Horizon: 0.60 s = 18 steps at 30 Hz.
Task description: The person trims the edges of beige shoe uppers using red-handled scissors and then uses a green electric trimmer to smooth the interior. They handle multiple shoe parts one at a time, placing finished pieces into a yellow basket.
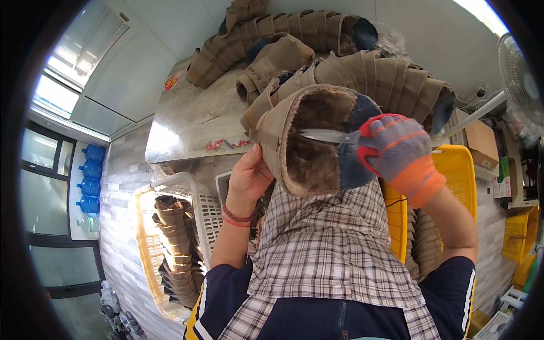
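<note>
In front of my apron is a brown, fur-lined piece (311,161) shaped like a boot upper, its wide opening facing up and a dark blue panel on its right side. My bare left hand (249,174) is closed on its left edge, thumb against the brown outer side. My right hand (399,156), in a grey and orange glove, is wrapped round the red handles of a pair of scissors (331,136). The metal blades point left over the fur opening. They look nearly closed; whether they touch the fur I cannot tell.
Long nested rows of similar brown pieces (306,25) lie on the worktable (192,119), with red scraps (218,145) near its front edge. Stacked pieces fill a white basket (212,212) to the left. A yellow crate (462,175) and a fan (521,73) stand at right.
</note>
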Available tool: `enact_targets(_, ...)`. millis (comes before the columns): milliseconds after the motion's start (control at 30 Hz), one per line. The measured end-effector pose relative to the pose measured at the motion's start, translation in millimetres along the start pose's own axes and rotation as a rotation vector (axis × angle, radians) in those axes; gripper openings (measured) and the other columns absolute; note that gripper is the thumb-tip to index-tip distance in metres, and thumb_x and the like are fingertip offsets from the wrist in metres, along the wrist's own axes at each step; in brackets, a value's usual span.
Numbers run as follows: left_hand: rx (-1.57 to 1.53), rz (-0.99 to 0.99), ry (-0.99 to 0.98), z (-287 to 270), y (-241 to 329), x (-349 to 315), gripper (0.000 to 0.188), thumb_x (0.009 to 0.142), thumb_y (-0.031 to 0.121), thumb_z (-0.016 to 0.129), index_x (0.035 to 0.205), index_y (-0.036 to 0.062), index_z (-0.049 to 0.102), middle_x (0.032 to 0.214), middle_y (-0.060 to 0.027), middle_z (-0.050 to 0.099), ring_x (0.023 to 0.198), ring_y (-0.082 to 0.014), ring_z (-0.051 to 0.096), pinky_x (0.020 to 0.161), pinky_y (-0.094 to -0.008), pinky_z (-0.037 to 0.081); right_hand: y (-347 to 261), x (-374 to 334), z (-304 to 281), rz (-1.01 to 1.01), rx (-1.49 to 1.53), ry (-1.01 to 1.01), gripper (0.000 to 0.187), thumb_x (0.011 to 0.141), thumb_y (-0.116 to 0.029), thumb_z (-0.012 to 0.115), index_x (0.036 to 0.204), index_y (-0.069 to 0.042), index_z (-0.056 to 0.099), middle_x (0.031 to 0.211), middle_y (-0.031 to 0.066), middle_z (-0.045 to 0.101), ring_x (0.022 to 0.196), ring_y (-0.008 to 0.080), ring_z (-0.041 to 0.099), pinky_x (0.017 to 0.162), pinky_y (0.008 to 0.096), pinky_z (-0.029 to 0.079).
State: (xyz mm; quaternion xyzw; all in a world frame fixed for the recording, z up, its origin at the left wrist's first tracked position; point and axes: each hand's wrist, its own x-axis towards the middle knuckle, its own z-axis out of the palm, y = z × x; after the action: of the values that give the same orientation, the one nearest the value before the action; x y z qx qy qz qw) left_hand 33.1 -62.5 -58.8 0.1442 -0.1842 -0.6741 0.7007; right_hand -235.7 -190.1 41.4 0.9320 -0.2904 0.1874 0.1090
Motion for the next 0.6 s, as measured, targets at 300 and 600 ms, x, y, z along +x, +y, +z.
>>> enact_targets(300, 0.019, -0.062, 0.135, 3, -10, 7, 0.037, 0.095, 0.018, 0.050, 0.127, -0.0002, 0.046, 0.124, -0.0115, 0.056, 0.114, -0.0227, 0.055, 0.101, -0.0381, 0.042, 42, -27, 14, 0.007, -0.077, 0.045, 0.031, 0.062, -0.025, 0.075, 0.087, -0.013, 0.059, 0.085, 0.0045, 0.057, 0.082, 0.0253, 0.057, 0.070, 0.0383, 0.046)
enact_targets(600, 0.037, -0.089, 0.138, 7, -9, 5, 0.035, 0.095, 0.018, 0.050, 0.124, -0.0013, 0.048, 0.122, -0.0120, 0.057, 0.113, -0.0229, 0.055, 0.101, -0.0382, 0.041, 50, -22, 19, -0.042, -0.172, -0.010, 0.031, 0.067, -0.031, 0.072, 0.088, -0.013, 0.060, 0.085, 0.0051, 0.057, 0.080, 0.0241, 0.057, 0.070, 0.0375, 0.046)
